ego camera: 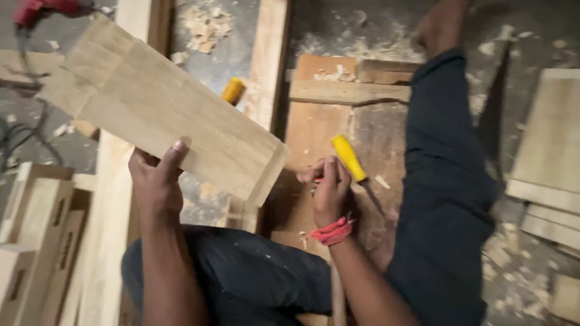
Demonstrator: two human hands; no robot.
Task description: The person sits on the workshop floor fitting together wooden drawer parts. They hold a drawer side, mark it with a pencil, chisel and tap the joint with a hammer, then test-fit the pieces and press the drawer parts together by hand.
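Gripping wooden board point(163, 115) from below: left hand point(154, 181) | right hand point(329, 190) clenched around yellow-handled chisel point(353, 163)

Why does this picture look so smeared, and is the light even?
Head view: motion blur softens the wooden board in the left hand and the yellow-handled chisel by the right hand; light is dim and warm, with dark shadow beneath the legs.

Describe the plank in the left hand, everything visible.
The plank is a flat, pale board of bare wood with visible grain and a stepped notch at its far end. It is held off the floor, slanting from upper left to lower right. The left hand grips its near long edge, thumb on the top face. Nothing else touches it. Its image is slightly blurred.
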